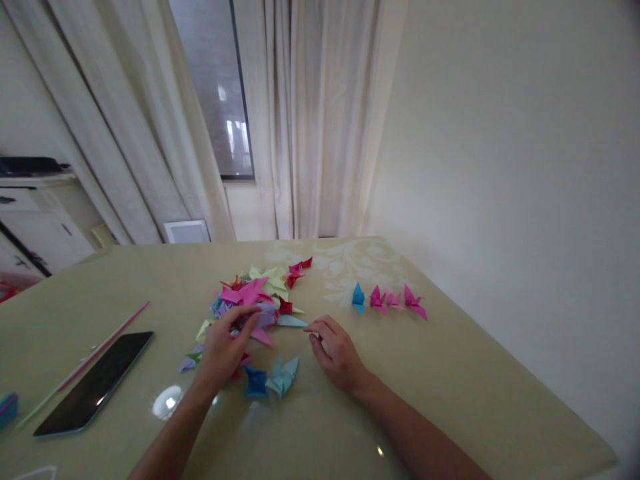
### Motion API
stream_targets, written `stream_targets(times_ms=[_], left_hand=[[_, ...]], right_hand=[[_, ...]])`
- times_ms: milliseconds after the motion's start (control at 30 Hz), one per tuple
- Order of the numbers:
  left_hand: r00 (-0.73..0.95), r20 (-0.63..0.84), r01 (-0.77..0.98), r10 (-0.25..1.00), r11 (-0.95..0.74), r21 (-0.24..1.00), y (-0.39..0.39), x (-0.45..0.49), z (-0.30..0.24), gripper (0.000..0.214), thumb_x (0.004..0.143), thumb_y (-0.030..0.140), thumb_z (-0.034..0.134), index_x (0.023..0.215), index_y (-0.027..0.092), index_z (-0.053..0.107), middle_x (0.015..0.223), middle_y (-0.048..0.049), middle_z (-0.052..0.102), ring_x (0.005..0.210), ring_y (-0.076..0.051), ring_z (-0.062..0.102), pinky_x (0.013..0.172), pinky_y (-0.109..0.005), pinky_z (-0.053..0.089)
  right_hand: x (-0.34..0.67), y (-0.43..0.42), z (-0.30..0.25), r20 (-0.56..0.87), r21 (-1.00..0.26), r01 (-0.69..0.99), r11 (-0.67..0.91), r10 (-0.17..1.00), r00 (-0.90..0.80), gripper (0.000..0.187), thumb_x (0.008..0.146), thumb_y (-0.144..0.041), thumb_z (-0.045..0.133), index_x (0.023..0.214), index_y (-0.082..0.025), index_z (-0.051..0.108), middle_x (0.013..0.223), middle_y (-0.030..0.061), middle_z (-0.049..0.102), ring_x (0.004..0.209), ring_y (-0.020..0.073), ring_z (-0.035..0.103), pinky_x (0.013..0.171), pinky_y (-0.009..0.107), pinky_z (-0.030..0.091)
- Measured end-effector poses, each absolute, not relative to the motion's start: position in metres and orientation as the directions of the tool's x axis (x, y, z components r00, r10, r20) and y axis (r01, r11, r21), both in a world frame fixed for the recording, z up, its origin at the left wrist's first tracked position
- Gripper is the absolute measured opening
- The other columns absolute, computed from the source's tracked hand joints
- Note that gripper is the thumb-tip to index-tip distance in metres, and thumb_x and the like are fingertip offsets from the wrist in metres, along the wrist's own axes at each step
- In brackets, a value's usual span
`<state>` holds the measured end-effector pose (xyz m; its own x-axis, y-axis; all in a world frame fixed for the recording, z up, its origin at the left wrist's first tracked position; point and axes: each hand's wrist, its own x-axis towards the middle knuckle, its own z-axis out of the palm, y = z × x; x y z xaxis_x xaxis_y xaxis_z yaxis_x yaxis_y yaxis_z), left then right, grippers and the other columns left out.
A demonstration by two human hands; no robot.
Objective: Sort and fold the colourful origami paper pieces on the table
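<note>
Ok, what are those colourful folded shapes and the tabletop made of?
Folded shapes: thin matte paper, apparently, given sharp creases and pointed tips. Tabletop: unclear; a glossy yellowish surface, perhaps glass or laminate, as it mirrors bright light spots.

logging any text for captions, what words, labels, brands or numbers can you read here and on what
None can be read. The phone screen is dark, the folded paper pieces are plain coloured, and the white panel below the window shows no lettering.
</note>
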<state>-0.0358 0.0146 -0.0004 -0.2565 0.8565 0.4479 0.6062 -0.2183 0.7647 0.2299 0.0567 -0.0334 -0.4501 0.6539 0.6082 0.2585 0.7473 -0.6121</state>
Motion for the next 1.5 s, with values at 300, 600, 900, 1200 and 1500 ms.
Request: stream_targets(times_ms=[300,600,900,1200,1500], left_hand=[[-0.145,0.31,0.096,0.94,-0.298,0.95,0.007,0.009,-0.007,0.031,0.088,0.043,0.079,0.108,0.021,0.078,0.104,-0.0078,0.082,0.095,-0.023,0.077,0.082,-0.031,0.061],[-0.103,0.4,0.34,0.911,-0.346,0.875,0.006,0.012,-0.008,0.026,0.096,0.044,0.068,0.105,0.023,0.079,0.103,-0.0065,0.08,0.099,-0.024,0.074,0.09,-0.034,0.056],[-0.071,0.523,0.442,0.849,-0.443,0.78,0.0,0.019,-0.006,0.018,0.098,0.035,0.069,0.111,0.023,0.072,0.093,-0.0027,0.074,0.081,-0.018,0.069,0.074,-0.029,0.054],[-0.013,0.539,0.422,0.842,-0.484,0.766,-0.008,0.037,-0.012,0.045,0.091,0.027,0.078,0.133,0.03,0.062,0.117,-0.0054,0.069,0.101,-0.022,0.071,0.084,-0.036,0.064],[-0.064,0.365,0.08,0.929,-0.36,0.93,-0.002,0.036,-0.011,0.024,0.089,0.04,0.079,0.106,0.022,0.079,0.105,-0.0076,0.076,0.098,-0.024,0.077,0.087,-0.037,0.067]], right_hand=[[0.218,0.058,-0.037,0.223,-0.969,-0.221,0.112,0.784,-0.579,0.041,0.093,-0.061,0.073,0.098,-0.02,0.076,0.083,0.0012,0.072,0.064,0.0133,0.06,0.063,0.026,0.046],[0.219,0.055,-0.032,0.204,-0.94,-0.335,0.06,0.886,-0.416,0.037,0.074,-0.047,0.096,0.09,-0.021,0.074,0.078,-0.0009,0.071,0.07,0.0139,0.063,0.069,0.027,0.051],[0.225,0.054,-0.022,0.354,-0.933,-0.142,0.33,0.913,-0.203,0.027,0.085,-0.041,0.086,0.099,-0.021,0.074,0.083,0.0018,0.071,0.074,0.0165,0.065,0.067,0.028,0.05],[0.22,0.043,-0.012,0.226,-0.95,-0.276,0.146,0.932,-0.284,0.036,0.086,-0.051,0.084,0.1,-0.022,0.068,0.087,0.0012,0.072,0.068,0.0158,0.071,0.055,0.024,0.05],[0.226,0.037,-0.007,0.238,-0.947,-0.299,0.114,0.877,-0.418,0.036,0.091,-0.053,0.08,0.102,-0.022,0.064,0.083,0.0027,0.074,0.071,0.017,0.071,0.054,0.023,0.046]])
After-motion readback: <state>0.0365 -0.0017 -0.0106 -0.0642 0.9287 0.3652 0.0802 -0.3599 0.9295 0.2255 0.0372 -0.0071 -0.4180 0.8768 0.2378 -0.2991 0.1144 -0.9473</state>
